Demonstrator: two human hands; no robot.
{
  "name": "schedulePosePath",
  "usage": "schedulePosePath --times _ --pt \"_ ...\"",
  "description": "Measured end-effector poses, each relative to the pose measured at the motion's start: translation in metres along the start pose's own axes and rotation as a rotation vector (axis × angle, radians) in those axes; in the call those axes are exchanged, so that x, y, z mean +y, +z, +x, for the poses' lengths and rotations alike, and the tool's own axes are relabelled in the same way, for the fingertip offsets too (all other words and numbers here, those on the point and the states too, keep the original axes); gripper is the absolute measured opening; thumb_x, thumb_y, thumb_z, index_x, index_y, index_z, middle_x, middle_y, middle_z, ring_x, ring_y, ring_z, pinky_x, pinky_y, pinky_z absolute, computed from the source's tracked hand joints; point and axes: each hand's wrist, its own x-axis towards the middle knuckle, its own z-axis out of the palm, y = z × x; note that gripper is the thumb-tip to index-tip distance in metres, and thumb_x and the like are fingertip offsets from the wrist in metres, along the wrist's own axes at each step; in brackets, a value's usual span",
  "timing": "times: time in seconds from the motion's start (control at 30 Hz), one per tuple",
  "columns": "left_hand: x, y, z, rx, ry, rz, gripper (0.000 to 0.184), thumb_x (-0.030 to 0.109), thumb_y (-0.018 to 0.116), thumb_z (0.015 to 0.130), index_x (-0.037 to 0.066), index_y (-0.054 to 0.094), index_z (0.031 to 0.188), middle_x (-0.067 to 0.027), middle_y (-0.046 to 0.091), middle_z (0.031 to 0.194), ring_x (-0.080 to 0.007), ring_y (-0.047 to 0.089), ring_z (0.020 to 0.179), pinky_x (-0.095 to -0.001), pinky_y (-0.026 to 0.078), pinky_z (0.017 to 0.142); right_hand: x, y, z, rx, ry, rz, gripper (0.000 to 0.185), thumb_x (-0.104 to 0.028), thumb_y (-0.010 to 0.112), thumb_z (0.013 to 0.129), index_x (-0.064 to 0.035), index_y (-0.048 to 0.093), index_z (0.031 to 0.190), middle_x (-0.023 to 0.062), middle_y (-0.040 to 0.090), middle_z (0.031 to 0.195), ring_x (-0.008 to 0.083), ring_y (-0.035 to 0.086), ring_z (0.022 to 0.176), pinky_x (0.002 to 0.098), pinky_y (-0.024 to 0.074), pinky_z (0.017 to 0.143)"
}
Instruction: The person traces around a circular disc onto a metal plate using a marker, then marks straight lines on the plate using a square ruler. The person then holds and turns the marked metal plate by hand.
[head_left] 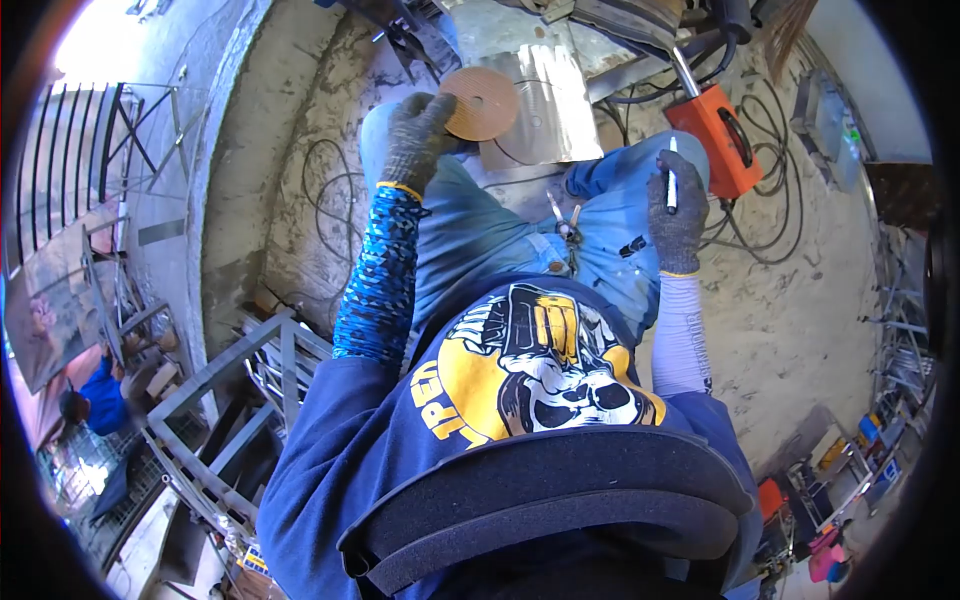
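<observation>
My gloved left hand [416, 130] is closed on the edge of a brown cutting disc [482, 104], which has a small centre hole. The disc overlaps the left side of a shiny metal sheet [560, 130]; whether it touches the sheet I cannot tell. Curved lines and a small mark show on the sheet, which lies in front of my knees. Over my right thigh, my gloved right hand [676, 215] grips a white marker [673, 178], its tip pointing away from me.
An orange box-shaped machine [716, 140] with a black handle stands right of my knee, its cables [785, 190] looped on the floor. Black pliers or a clamp [406, 45] lie beyond my left hand. A metal frame [225, 400] stands at left. Another person [95, 400] is at far left.
</observation>
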Motion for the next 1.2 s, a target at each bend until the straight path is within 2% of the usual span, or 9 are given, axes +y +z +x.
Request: schedulePosePath --times 0.27,0.4,0.47,0.6,0.8,0.9,0.97,1.13,1.2 --pt "-0.002 -0.018 0.032 -0.004 0.13 -0.19 0.033 0.024 0.067 0.092 -0.005 0.061 0.108 -0.0123 0.065 0.089 -0.0194 0.067 0.068 -0.0292 0.056 0.054 0.008 0.004 0.006 0.047 -0.006 0.1 0.026 -0.008 0.066 0.087 -0.0057 0.064 0.113 0.0141 0.07 0.104 0.0297 0.069 0.096 0.0385 0.0531 0.087" --pt "0.014 -0.004 0.038 0.023 0.11 -0.142 0.033 0.022 0.067 0.092 -0.006 0.06 0.108 -0.0128 0.064 0.088 -0.0201 0.067 0.071 -0.0304 0.058 0.056 0.006 0.001 0.005 0.062 0.001 0.11 0.025 -0.008 0.066 0.089 -0.0055 0.065 0.113 0.0141 0.07 0.104 0.0286 0.069 0.097 0.0381 0.053 0.087" --pt "0.018 0.005 0.042 0.05 0.135 -0.225 0.028 0.019 0.066 0.094 -0.006 0.061 0.106 -0.0075 0.063 0.078 -0.0128 0.056 0.053 -0.0267 0.054 0.052 0.008 0.002 0.003 0.072 0.019 0.12 0.025 -0.008 0.066 0.089 -0.0055 0.065 0.113 0.0139 0.07 0.104 0.0287 0.069 0.097 0.0379 0.053 0.087" --pt "0.021 0.014 0.055 0.056 0.115 -0.2 0.03 0.019 0.066 0.094 -0.007 0.061 0.109 -0.0072 0.063 0.079 -0.0145 0.06 0.056 -0.027 0.056 0.054 0.009 0.003 0.002 0.086 0.032 0.122 0.023 -0.008 0.065 0.091 -0.0052 0.065 0.113 0.0133 0.07 0.105 0.0287 0.068 0.098 0.0379 0.0528 0.088" --pt "0.031 0.015 0.071 0.035 0.143 0.072 0.035 0.025 0.075 0.088 -0.004 0.066 0.104 -0.0091 0.066 0.085 -0.0158 0.064 0.064 -0.028 0.058 0.055 0.003 0.002 0.006 0.086 -0.035 0.076 0.022 -0.006 0.065 0.091 -0.0038 0.065 0.113 0.0135 0.07 0.106 0.029 0.068 0.098 0.0377 0.0528 0.088" --pt "0.034 0.016 0.073 0.045 0.193 0.3 0.04 0.028 0.077 0.084 -0.005 0.067 0.103 -0.0123 0.068 0.083 -0.0172 0.068 0.075 -0.0298 0.055 0.058 0.001 0.002 0.005 0.072 0.001 0.084 0.023 -0.005 0.065 0.09 -0.0032 0.064 0.113 0.014 0.07 0.106 0.0289 0.068 0.099 0.0375 0.0529 0.088" --pt "0.03 0.012 0.079 0.154 0.425 0.519 0.042 0.03 0.077 0.083 -0.005 0.067 0.103 -0.0131 0.069 0.083 -0.0164 0.068 0.075 -0.0319 0.056 0.062 0.004 0.005 0.003 0.07 0.024 0.095 0.023 -0.005 0.065 0.09 -0.0029 0.064 0.113 0.0143 0.07 0.106 0.029 0.068 0.1 0.0375 0.0529 0.088" --pt "0.009 -0.009 0.076 0.19 0.414 0.279 0.037 0.026 0.074 0.086 -0.005 0.066 0.103 -0.0129 0.068 0.084 -0.0167 0.066 0.075 -0.0317 0.057 0.063 0.01 0.008 0.001 0.06 0.113 0.076 0.023 -0.005 0.066 0.09 -0.0019 0.064 0.113 0.0147 0.069 0.106 0.0286 0.068 0.1 0.0375 0.0526 0.089" --pt "0.003 -0.02 0.063 0.17 0.417 0.049 0.031 0.023 0.071 0.09 -0.005 0.065 0.103 -0.0117 0.067 0.088 -0.0156 0.065 0.074 -0.0299 0.058 0.06 0.015 0.011 -0.001 0.114 0.107 0.122 0.023 -0.005 0.066 0.09 -0.0015 0.063 0.112 0.0151 0.069 0.109 0.0284 0.068 0.098 0.0376 0.0524 0.09"
